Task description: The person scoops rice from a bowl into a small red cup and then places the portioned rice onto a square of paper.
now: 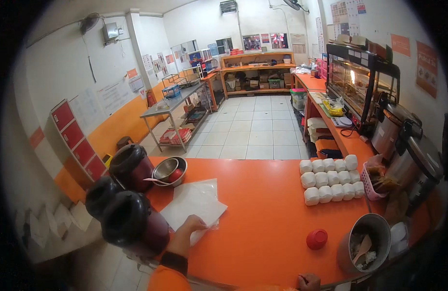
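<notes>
My left hand (192,224) has its fingertips on the lower edge of a stack of white paper sheets (198,202) lying on clear plastic. My right hand (309,282) rests at the near edge of the orange counter (256,218), its fingers curled; nothing shows in it. Ahead of that hand sits a small red bowl (317,239), bottom up. To its right is a deep metal pot (380,236) with some rice and a rice paddle (362,249). Rows of white wrapped bundles (332,193) stand farther back on the right.
Several dark red containers with black covers (131,214) line the left side. Metal bowls (165,170) holding a red one stand beyond the paper. A pink basket (371,187), large metal cookers (409,160) and a lit glass food display case (355,83) are on the right.
</notes>
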A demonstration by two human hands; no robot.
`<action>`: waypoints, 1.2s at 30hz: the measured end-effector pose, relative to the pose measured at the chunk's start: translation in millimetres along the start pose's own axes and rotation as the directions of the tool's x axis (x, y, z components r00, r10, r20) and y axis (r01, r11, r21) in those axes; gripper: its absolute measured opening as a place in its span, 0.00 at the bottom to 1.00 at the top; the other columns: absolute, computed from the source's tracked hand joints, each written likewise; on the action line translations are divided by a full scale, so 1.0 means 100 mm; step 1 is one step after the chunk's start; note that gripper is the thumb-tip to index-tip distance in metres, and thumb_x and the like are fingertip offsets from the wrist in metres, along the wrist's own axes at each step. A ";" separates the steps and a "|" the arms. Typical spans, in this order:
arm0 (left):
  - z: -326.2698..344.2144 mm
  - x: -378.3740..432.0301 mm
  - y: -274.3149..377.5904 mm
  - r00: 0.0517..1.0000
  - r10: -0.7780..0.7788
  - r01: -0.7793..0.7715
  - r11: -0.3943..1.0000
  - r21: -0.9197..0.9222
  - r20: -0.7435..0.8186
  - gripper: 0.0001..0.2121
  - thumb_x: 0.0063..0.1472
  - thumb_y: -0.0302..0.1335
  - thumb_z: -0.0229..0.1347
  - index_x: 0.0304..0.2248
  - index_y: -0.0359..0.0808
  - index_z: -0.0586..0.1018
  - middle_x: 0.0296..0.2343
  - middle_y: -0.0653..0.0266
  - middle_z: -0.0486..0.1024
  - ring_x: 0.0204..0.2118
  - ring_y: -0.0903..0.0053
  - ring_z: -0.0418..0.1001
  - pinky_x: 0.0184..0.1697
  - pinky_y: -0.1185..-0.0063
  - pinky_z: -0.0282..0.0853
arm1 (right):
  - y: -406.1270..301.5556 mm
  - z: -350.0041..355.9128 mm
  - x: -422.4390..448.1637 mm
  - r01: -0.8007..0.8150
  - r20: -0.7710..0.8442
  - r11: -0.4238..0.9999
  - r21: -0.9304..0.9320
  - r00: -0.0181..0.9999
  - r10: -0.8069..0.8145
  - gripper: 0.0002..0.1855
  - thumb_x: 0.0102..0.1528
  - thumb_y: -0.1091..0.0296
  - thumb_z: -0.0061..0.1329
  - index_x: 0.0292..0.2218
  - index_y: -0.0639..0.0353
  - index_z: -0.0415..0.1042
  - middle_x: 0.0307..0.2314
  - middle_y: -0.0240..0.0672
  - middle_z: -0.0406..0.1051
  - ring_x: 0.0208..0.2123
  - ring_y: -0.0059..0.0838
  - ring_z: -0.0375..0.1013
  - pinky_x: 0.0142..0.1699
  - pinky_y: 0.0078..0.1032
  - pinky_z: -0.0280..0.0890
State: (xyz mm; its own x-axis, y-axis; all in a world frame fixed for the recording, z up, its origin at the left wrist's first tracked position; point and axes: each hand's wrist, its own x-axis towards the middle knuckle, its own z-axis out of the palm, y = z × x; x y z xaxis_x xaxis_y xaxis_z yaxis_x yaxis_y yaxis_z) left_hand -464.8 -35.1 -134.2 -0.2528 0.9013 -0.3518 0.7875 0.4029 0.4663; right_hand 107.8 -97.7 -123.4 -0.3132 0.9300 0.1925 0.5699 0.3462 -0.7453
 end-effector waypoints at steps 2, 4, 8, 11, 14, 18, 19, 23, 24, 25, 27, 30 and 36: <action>0.01 0.02 0.01 1.000 -0.024 0.024 0.998 -0.064 0.006 0.17 0.42 0.41 0.62 0.28 0.37 0.81 0.23 0.61 0.77 0.25 0.75 0.74 0.32 0.80 0.67 | 0.02 0.01 0.00 0.028 -0.028 1.000 0.013 0.999 -0.027 0.10 0.51 0.63 0.49 0.31 0.58 0.74 0.25 0.43 0.72 0.26 0.39 0.73 0.31 0.30 0.66; -0.03 -0.01 0.11 1.000 -0.030 0.030 0.999 -0.028 -0.005 0.14 0.43 0.33 0.65 0.27 0.31 0.81 0.21 0.65 0.77 0.23 0.81 0.72 0.30 0.82 0.67 | 0.03 0.03 0.01 0.068 -0.059 0.997 0.021 0.996 -0.067 0.09 0.51 0.64 0.49 0.31 0.59 0.74 0.25 0.43 0.72 0.26 0.41 0.73 0.31 0.31 0.66; 0.05 0.03 -0.16 0.999 -0.034 0.035 0.984 -0.174 0.004 0.14 0.42 0.34 0.65 0.27 0.33 0.81 0.22 0.65 0.77 0.24 0.82 0.72 0.30 0.83 0.67 | -0.08 -0.01 0.04 0.106 -0.071 0.994 0.016 0.992 -0.104 0.09 0.50 0.66 0.48 0.30 0.60 0.74 0.25 0.45 0.72 0.27 0.44 0.72 0.32 0.32 0.66; 0.03 0.02 -0.09 0.999 -0.037 0.038 0.992 -0.118 0.010 0.16 0.41 0.40 0.64 0.27 0.36 0.82 0.23 0.63 0.77 0.25 0.78 0.73 0.31 0.82 0.67 | -0.03 0.01 0.02 0.067 -0.044 0.997 0.043 0.997 -0.065 0.09 0.51 0.65 0.47 0.30 0.61 0.74 0.24 0.45 0.72 0.27 0.44 0.72 0.31 0.32 0.66; -0.03 -0.04 0.23 0.999 0.043 -0.042 0.990 0.136 -0.004 0.18 0.40 0.46 0.62 0.25 0.39 0.81 0.23 0.60 0.77 0.26 0.70 0.74 0.33 0.78 0.67 | -0.03 0.00 0.02 0.096 -0.071 0.995 0.001 0.993 -0.096 0.10 0.51 0.64 0.47 0.29 0.61 0.74 0.23 0.45 0.71 0.25 0.43 0.71 0.30 0.32 0.65; 0.15 0.00 0.16 0.989 0.133 -0.096 0.920 0.381 -0.071 0.18 0.34 0.44 0.65 0.23 0.40 0.80 0.22 0.61 0.76 0.26 0.70 0.74 0.33 0.77 0.68 | -0.10 -0.02 0.05 0.135 -0.068 0.991 0.004 0.989 -0.134 0.09 0.51 0.65 0.48 0.29 0.61 0.74 0.23 0.45 0.71 0.24 0.43 0.71 0.29 0.32 0.64; 0.17 0.02 0.15 0.987 0.137 -0.090 0.905 0.415 -0.085 0.19 0.32 0.43 0.66 0.23 0.39 0.80 0.22 0.62 0.76 0.26 0.72 0.74 0.32 0.77 0.68 | -0.11 -0.03 0.04 0.113 -0.058 0.994 0.006 0.992 -0.113 0.09 0.51 0.65 0.48 0.29 0.61 0.74 0.23 0.45 0.71 0.24 0.43 0.71 0.29 0.31 0.65; 0.12 0.02 0.18 0.990 0.137 -0.114 0.919 0.378 -0.034 0.20 0.33 0.43 0.66 0.25 0.39 0.80 0.23 0.62 0.77 0.27 0.72 0.74 0.32 0.78 0.68 | -0.09 -0.02 0.04 0.075 -0.051 0.997 0.027 0.996 -0.074 0.09 0.51 0.65 0.48 0.30 0.62 0.74 0.23 0.45 0.71 0.24 0.42 0.71 0.30 0.30 0.65; 0.10 0.02 0.17 0.992 0.120 -0.104 0.937 0.334 -0.028 0.20 0.33 0.42 0.66 0.25 0.38 0.80 0.24 0.62 0.77 0.27 0.72 0.74 0.32 0.78 0.68 | -0.08 -0.01 0.03 0.099 -0.065 0.995 0.019 0.993 -0.097 0.09 0.51 0.65 0.48 0.30 0.62 0.73 0.23 0.45 0.71 0.25 0.42 0.71 0.30 0.30 0.65; 0.09 0.01 0.16 0.994 0.103 -0.092 0.953 0.290 -0.021 0.20 0.33 0.42 0.66 0.26 0.38 0.80 0.24 0.62 0.77 0.27 0.72 0.74 0.32 0.78 0.68 | -0.04 0.01 0.03 0.122 -0.079 0.993 0.009 0.990 -0.121 0.09 0.51 0.65 0.48 0.30 0.62 0.73 0.23 0.45 0.71 0.25 0.42 0.71 0.30 0.30 0.65; 0.05 0.02 0.17 0.995 0.094 -0.094 0.948 0.304 0.014 0.21 0.34 0.41 0.66 0.27 0.37 0.80 0.25 0.61 0.77 0.27 0.72 0.74 0.33 0.79 0.68 | -0.04 0.01 0.03 0.130 -0.083 0.991 -0.002 0.988 -0.130 0.09 0.51 0.66 0.48 0.30 0.62 0.73 0.23 0.45 0.72 0.25 0.42 0.71 0.30 0.30 0.66; 0.04 0.03 0.12 0.997 0.076 -0.080 0.966 0.247 0.027 0.20 0.36 0.39 0.66 0.29 0.36 0.80 0.26 0.61 0.77 0.28 0.73 0.75 0.34 0.79 0.68 | -0.06 0.00 0.03 0.091 -0.060 0.996 -0.013 0.994 -0.091 0.09 0.51 0.66 0.48 0.29 0.61 0.74 0.24 0.44 0.72 0.25 0.42 0.71 0.30 0.30 0.66; 0.03 0.00 0.05 0.997 0.071 -0.067 0.986 0.151 -0.019 0.14 0.41 0.39 0.60 0.26 0.39 0.81 0.26 0.57 0.76 0.28 0.65 0.74 0.35 0.75 0.68 | -0.10 -0.01 0.06 0.152 -0.096 0.988 -0.004 0.984 -0.152 0.09 0.51 0.65 0.47 0.28 0.61 0.74 0.22 0.43 0.71 0.23 0.40 0.71 0.28 0.30 0.65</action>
State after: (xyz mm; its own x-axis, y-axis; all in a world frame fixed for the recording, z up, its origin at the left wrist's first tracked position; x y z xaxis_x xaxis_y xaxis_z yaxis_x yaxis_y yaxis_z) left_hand -459.0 -33.6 -133.6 -0.2070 0.9304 -0.3024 0.8784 0.3129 0.3612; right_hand 101.1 -95.9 -113.9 -0.3215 0.8741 0.3642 0.5186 0.4844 -0.7046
